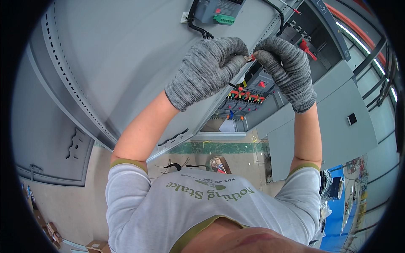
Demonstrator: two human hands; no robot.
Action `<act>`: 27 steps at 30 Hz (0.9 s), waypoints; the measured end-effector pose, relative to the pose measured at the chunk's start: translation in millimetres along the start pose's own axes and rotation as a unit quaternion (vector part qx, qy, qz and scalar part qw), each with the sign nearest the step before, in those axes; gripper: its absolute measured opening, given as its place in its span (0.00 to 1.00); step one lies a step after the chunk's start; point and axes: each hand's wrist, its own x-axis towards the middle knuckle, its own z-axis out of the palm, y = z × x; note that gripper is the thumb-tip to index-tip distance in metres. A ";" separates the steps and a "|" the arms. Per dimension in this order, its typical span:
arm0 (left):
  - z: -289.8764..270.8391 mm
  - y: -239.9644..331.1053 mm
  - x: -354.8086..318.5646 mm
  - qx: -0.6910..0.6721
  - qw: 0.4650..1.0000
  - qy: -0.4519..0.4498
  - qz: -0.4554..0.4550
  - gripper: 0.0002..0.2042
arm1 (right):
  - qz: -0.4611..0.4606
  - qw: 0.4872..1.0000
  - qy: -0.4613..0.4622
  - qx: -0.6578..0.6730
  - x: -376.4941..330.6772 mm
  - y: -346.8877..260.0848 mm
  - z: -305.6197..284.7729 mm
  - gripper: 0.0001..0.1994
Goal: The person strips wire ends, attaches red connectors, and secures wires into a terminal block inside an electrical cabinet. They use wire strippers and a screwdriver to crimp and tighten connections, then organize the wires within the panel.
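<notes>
- The left hand (206, 69) is closed at the thumb and forefinger, pinching a small red piece (252, 57); its knitted glove, flecked grey and ribbed, covers all but the fingertips.
- The right hand (287, 69), gloved alike, has its fingers curled and meets the same piece from the other side; the piece sits between both hands' fingertips, its full shape hidden.
- Below and between the hands, an open metal compartment (219, 135) holds a row of boxy breakers (242, 105) with red, yellow and green fittings, and a white sheet (228, 125) at its bottom.
- Just right of the right hand, another compartment contains a bright red handle (308, 49).
- Above the left hand, a box-shaped grey module (217, 9) bears a ridged green terminal block (224, 19), beside a bundled black cable (196, 27).
- Left of the left hand stretches a smooth, matte grey panel (122, 46).
- Well below the hands, a rounded tub (228, 167) on the floor contains red and pale bits, too small to identify.
- Far below and left sits a brown cardboard box (99, 246).
</notes>
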 end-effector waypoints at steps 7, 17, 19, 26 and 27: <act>2.6 -0.7 0.5 0.007 1.000 -0.010 0.000 0.09 | -0.042 0.999 -0.014 0.032 -0.5 8.3 -3.9 0.07; 1.8 -1.5 -0.1 -0.004 1.000 -0.002 0.007 0.08 | -0.163 0.983 -0.026 -0.083 11.3 10.8 -5.3 0.07; 2.3 -2.8 -0.4 0.008 1.000 -0.002 0.003 0.08 | -0.167 0.980 -0.024 -0.102 11.3 8.5 -4.7 0.08; -0.4 -0.7 0.7 0.000 1.000 -0.023 -0.016 0.08 | -0.220 0.942 -0.059 -0.245 18.1 2.2 -12.5 0.09; -1.0 -0.6 0.6 0.006 1.000 -0.023 -0.012 0.08 | -0.230 0.934 -0.066 -0.264 19.7 2.0 -13.4 0.09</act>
